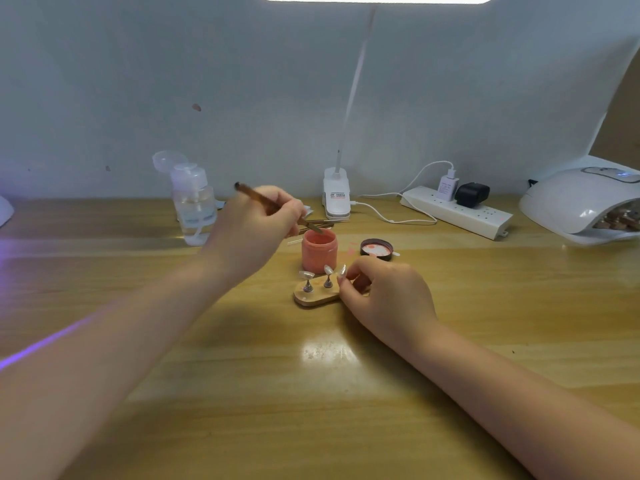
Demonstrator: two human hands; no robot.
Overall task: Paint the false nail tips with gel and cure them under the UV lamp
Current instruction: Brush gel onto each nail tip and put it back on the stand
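Loading up: my left hand (263,216) pinches the brush (277,206), tip in the open gel jar (319,252), right hand (384,289) fingers curled around the tip stand (313,297) (nail tips (329,270) unpainted), so next comes a light stroke.

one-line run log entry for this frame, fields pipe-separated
step: loading brush | left hand: holds brush, tip in open pink gel jar | right hand: pinches nail tip on wooden stand | UV lamp: far right

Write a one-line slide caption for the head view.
Left hand dips brush into gel jar; right hand steadies nail stand.
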